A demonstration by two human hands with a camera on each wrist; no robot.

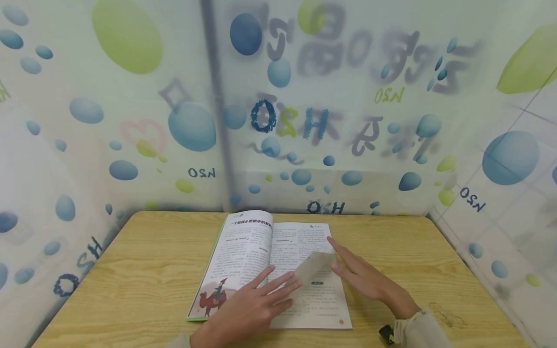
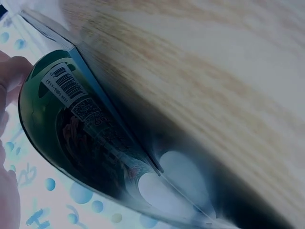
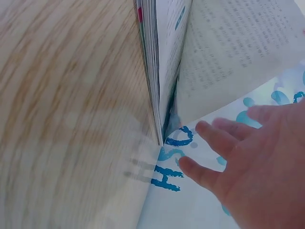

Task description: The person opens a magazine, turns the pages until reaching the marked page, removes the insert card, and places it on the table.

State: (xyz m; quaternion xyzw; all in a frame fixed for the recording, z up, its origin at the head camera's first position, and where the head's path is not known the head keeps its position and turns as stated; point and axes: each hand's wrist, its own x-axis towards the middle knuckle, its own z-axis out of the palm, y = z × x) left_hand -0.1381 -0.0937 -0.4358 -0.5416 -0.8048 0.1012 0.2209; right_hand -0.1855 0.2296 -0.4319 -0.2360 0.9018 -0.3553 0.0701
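An open magazine [image 1: 243, 246] lies on the wooden table, its left page showing a camel drawing. A greyish page part [image 1: 316, 266] stands raised over the right page. My left hand [image 1: 256, 304] is over the magazine's lower middle, fingers stretched out toward the raised part. In the left wrist view, part of that hand [image 2: 12, 78] shows beside a curved green cover [image 2: 43, 114] with a barcode. At the right page's edge is my right hand [image 1: 370, 280], fingers extended. In the right wrist view its fingers are spread below a lifted printed page [image 3: 233, 52], with nothing gripped.
The wooden table [image 1: 143, 275] extends on both sides of the magazine. Behind it and at the sides hang pale sheets [image 1: 278, 159] with blue and green drops and reversed lettering. A dark wristband [image 1: 386, 334] is at my right sleeve.
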